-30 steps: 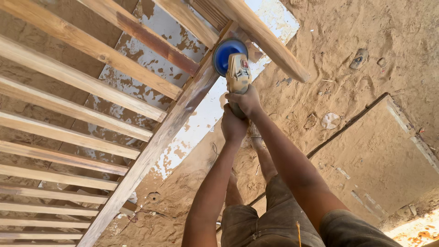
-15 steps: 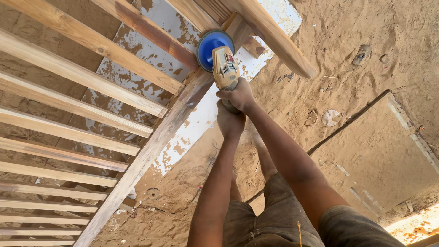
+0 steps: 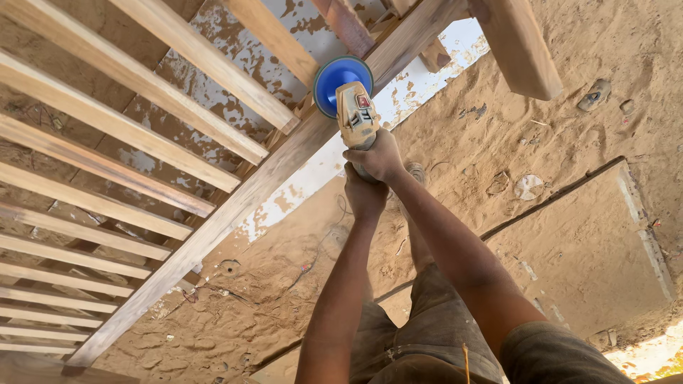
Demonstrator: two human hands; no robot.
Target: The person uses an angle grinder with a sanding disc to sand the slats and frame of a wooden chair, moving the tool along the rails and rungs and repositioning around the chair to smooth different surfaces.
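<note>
From the head camera, both hands reach forward onto a dusty tan grinder (image 3: 356,114). The right hand (image 3: 378,155) has its grip closed around the grinder's body just behind the head; the left hand (image 3: 365,195) is wrapped tight around the rear of the handle, touching the right. The grinder's blue disc (image 3: 334,80) sits against the long rail (image 3: 235,206) of a slatted wooden frame (image 3: 107,171), above sandy ground (image 3: 569,142).

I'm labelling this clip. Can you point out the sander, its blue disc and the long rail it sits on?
sander (image 3: 356,117), head view, on its tan body.
blue disc (image 3: 336,77), head view, on the disc's blue face.
rail (image 3: 235,213), head view, midway along its bare top.
</note>
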